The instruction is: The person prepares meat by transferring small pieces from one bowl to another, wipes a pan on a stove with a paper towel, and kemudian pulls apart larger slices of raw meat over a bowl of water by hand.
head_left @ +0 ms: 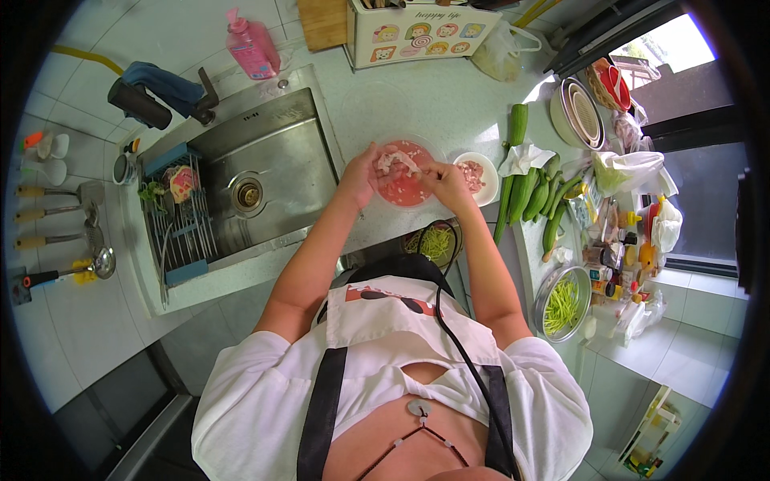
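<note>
Just above the middle of the frame we see both hands over a clear plate (403, 186) of pink raw meat on the pale counter (433, 100). The left hand (360, 174) and the right hand (446, 181) each pinch an end of a pale strip of meat (399, 160) stretched between them, fingers curled tight on it. A small white bowl (476, 176) with more meat sits just right of the plate; the steel sink (265, 172) lies to the left, and green loofahs (525, 192) to the right.
</note>
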Motion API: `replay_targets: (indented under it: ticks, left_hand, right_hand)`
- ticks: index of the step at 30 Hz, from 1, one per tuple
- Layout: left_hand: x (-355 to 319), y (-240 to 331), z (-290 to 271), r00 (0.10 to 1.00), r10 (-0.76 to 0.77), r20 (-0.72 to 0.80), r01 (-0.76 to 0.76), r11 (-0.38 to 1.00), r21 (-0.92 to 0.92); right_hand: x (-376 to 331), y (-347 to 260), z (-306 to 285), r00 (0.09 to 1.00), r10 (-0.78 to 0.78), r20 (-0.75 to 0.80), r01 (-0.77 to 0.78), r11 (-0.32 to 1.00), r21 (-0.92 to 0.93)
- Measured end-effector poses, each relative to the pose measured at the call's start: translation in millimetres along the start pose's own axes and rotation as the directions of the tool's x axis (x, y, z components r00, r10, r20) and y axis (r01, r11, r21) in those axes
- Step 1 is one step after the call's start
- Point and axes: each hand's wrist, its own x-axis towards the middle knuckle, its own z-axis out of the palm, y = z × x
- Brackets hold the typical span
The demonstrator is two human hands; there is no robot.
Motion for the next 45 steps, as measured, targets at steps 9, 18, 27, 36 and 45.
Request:
replay_targets:
  ticks: [9,18,27,36,45]
  left_hand:
    - [2,-7,-4,1.0,0.007,0.012,-0.008,0.999,0.049]
    - [7,-19,3,0.999,0.05,-0.001,-0.047,0.949,0.311]
    - [4,-25,8,0.983,0.167,-0.079,-0.103,0.85,0.517]
    - [-11,-14,22,0.9,0.428,0.084,-0.206,0.249,0.946]
    - [-10,-21,12,0.755,0.624,0.201,-0.236,-0.028,0.971]
  right_hand:
    - [3,1,-2,0.978,-0.096,-0.185,0.158,0.92,0.358]
    - [-4,-13,-6,1.0,-0.015,-0.019,0.023,0.845,0.535]
    - [-3,-16,6,0.999,-0.004,0.035,-0.03,0.4,0.916]
    - [10,9,19,0.994,-0.011,0.107,-0.105,0.12,0.987]
    - [9,-14,26,0.987,0.115,0.113,-0.131,0.163,0.978]
